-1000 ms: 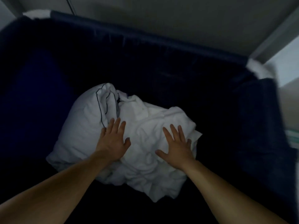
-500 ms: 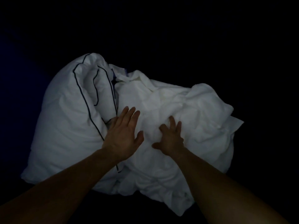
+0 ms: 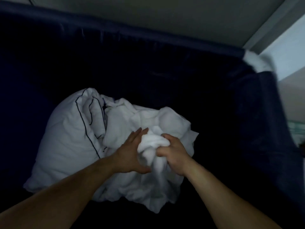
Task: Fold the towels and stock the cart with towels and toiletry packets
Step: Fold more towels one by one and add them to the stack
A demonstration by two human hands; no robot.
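A crumpled white towel (image 3: 148, 123) lies bunched at the bottom of a deep dark blue fabric cart bin (image 3: 148, 52). Beside it on the left is a white pillowcase (image 3: 66, 139) with thin dark piping. My right hand (image 3: 175, 154) grips a gathered wad of the towel, fingers curled into the cloth. My left hand (image 3: 130, 152) touches the same wad from the left, fingers straight and thumb spread below it. Both forearms reach down into the bin.
The bin's blue rim (image 3: 165, 37) runs along the back and its right wall (image 3: 257, 113) stands close to my right arm. A white cloth (image 3: 257, 61) hangs over the far right corner. Beyond the rim are a grey wall (image 3: 181, 12) and pale floor.
My right hand has closed on a wad of towel and lifted it. The left hand moved right against that wad. The view pulled back, so the bin rim shows again.
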